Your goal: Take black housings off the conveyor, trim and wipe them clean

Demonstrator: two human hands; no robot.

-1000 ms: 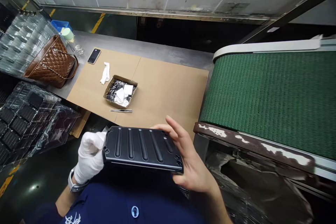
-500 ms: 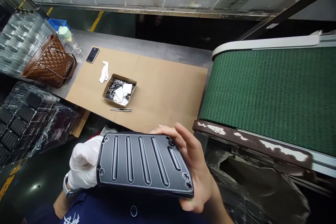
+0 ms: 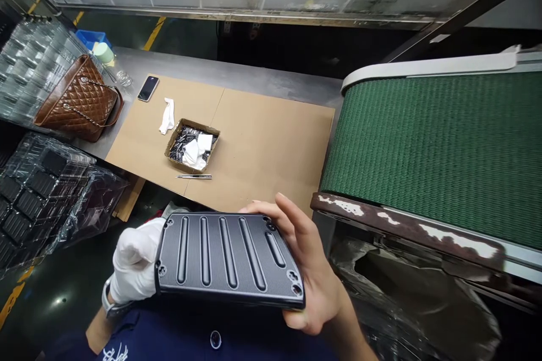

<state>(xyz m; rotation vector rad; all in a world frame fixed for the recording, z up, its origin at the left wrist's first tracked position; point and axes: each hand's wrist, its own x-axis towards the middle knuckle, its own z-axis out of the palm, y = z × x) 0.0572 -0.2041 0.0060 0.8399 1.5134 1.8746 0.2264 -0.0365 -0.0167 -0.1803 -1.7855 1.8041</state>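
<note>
Between my two hands is a black ribbed plastic cover (image 3: 226,254) with long raised bars and holes at its corners. My left hand (image 3: 134,259), in a white glove, is closed on its left edge. Bare, my right hand (image 3: 307,262) grips the right end, thumb below and fingers along the far side. The cover is tilted with its ribbed face toward me; its underside is hidden. Beyond it on the cardboard sheet (image 3: 271,149) stands a small box (image 3: 169,153) of dark small parts and white pieces. Tweezers (image 3: 195,176) lie in front of the box.
A green conveyor belt (image 3: 440,158) runs on the right. At the table's left are a brown quilted bag (image 3: 80,104), a phone (image 3: 148,88) and a white cloth (image 3: 167,117). Plastic-wrapped stacked black parts (image 3: 29,203) stand at lower left.
The cover's right end and my right hand have shifted slightly left and up. My left hand stays nearly in place, still holding the cover.
</note>
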